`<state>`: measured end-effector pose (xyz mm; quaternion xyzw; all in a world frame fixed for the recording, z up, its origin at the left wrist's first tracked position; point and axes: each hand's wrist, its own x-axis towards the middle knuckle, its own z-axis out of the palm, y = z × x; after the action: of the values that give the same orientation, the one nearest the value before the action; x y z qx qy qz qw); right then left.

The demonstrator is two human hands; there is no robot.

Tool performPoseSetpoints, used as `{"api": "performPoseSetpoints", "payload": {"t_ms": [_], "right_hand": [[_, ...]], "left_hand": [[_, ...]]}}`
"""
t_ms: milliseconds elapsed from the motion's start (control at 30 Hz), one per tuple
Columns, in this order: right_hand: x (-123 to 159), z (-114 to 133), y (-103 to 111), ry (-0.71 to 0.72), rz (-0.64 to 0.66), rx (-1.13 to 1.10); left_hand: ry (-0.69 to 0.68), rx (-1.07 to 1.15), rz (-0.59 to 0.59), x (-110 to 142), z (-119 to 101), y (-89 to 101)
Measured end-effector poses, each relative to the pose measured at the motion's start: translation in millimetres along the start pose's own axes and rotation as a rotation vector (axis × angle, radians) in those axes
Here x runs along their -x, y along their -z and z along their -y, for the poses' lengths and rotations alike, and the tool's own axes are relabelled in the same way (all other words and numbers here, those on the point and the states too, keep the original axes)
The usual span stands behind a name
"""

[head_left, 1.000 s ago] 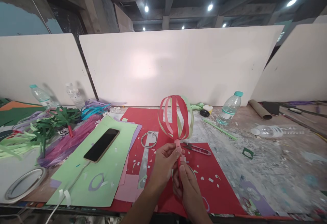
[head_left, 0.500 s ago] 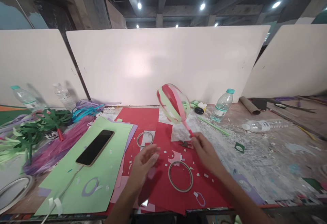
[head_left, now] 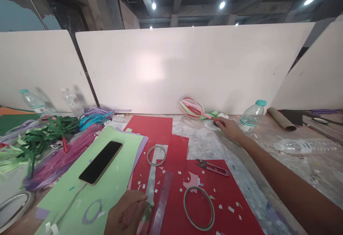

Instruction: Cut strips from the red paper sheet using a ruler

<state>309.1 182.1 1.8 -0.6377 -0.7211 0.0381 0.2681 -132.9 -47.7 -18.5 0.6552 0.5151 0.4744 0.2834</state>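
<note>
My right hand [head_left: 229, 128] is closed on the red handle of a paper-strip lantern [head_left: 192, 107], a loop-shaped ball of red, pink and pale green strips. It lies nearly sideways, low against the white panel at the back. My left hand [head_left: 125, 210] is at the lower middle, fingers curled, over the edge of the green and red paper. Something greenish and blurred shows by its fingertips; whether it is gripped is hard to see. Next to it lies a purplish ruler [head_left: 163, 201]. Thread snips [head_left: 214, 167] and two tape rolls, a small one [head_left: 156, 155] and a larger one [head_left: 199, 208], rest on red paper [head_left: 171, 192].
A phone [head_left: 101, 162] with a cable lies on green paper [head_left: 118, 177]. Coiled green strips [head_left: 59, 126] and purple film [head_left: 66, 145] are at left. A water bottle [head_left: 252, 116], a lying bottle [head_left: 302, 146] and a cardboard tube [head_left: 281, 118] stand or lie at right.
My right hand has carried the lantern away and to the right, lowering it from upright to sideways. My left hand has dropped toward me, uncovering the ruler. The snips are now fully visible.
</note>
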Motion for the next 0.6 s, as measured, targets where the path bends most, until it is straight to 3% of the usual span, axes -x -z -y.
{"api": "performPoseSetpoints", "payload": {"t_ms": [100,167,233,333,367,467,600], "right_hand": [[10,43,-8,-0.011,-0.007,-0.283],[30,83,-15,-0.073,0.073,-0.667],[55,123,-21,-0.175,0.259,-1.116],[87,168,-25,-0.297,0.568,-1.474],[94,177,-25,-0.308,0.640,-1.531],[105,188,-26,-0.326,0.650,-1.571],[112,187,-33,-0.228,0.453,-1.286]], "left_hand": [[0.054,0.070,0.137,-45,-27,-9.1],[0.178,0.248,0.275,-84,-44,-25.6],[0.253,0.488,0.372,-122,-56,-48.0],[0.256,0.789,0.453,-157,-60,-81.4],[0.257,0.830,0.448,-162,-60,-89.8],[0.268,0.869,0.375,-158,-56,-103.1],[0.323,0.840,0.222,-143,-48,-106.4]]}}
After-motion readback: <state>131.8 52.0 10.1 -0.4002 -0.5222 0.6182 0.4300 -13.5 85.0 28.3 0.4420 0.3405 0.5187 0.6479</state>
